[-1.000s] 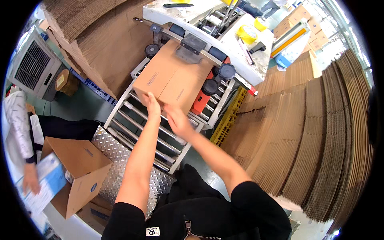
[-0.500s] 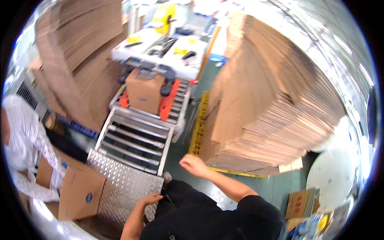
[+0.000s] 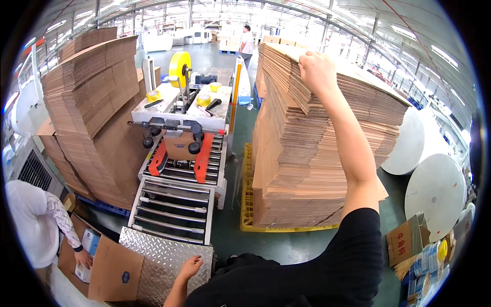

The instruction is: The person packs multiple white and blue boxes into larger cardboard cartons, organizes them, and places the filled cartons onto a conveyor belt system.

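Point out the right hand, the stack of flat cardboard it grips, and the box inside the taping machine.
right hand (image 3: 317, 71), head view, back of the hand
stack of flat cardboard (image 3: 302, 163), head view, its layered side face
box (image 3: 179, 146), head view, its front face

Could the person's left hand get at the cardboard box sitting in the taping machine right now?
Probably not without leaning. The left hand rests low on the metal plate, and a run of bare rollers lies between it and the box.

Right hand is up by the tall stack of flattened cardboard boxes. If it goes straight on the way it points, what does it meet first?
The right hand already rests on the top edge of the tall stack of flattened brown cardboard boxes; pushing on, it likely meets the topmost sheets.
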Demonstrator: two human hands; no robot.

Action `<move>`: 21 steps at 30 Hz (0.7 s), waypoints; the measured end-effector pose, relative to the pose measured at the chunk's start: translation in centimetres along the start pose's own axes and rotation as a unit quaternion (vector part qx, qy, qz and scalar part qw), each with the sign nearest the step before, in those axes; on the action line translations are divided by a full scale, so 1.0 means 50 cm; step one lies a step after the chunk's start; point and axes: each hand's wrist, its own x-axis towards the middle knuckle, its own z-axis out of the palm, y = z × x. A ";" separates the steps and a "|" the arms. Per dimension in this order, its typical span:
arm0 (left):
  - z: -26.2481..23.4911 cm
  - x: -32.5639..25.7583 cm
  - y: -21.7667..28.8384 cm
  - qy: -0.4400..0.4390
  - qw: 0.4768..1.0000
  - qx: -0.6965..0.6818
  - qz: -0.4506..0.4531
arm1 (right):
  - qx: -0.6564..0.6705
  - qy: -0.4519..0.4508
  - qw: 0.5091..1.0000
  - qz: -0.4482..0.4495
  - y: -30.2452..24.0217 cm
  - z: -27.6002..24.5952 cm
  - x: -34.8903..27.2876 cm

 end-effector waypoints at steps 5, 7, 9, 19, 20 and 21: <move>-0.014 -0.009 0.034 -0.001 0.998 -0.049 0.033 | 0.060 0.176 0.974 -0.132 -0.161 -0.145 -0.100; -0.040 -0.026 0.052 -0.002 0.998 -0.050 0.032 | 0.148 0.207 0.953 -0.164 -0.248 -0.243 -0.141; -0.058 -0.043 0.052 0.017 0.998 -0.034 0.043 | 0.110 0.231 0.957 -0.138 -0.199 -0.295 -0.170; -0.150 -0.217 0.350 0.254 0.859 0.194 0.401 | 0.119 0.246 0.944 -0.188 -0.114 -0.274 -0.181; -0.181 -0.254 0.399 0.325 0.804 0.256 0.426 | 0.118 0.237 0.936 -0.230 -0.202 -0.279 -0.162; -0.210 -0.289 0.444 0.390 0.741 0.321 0.443 | 0.126 0.273 0.912 -0.279 -0.294 -0.266 -0.139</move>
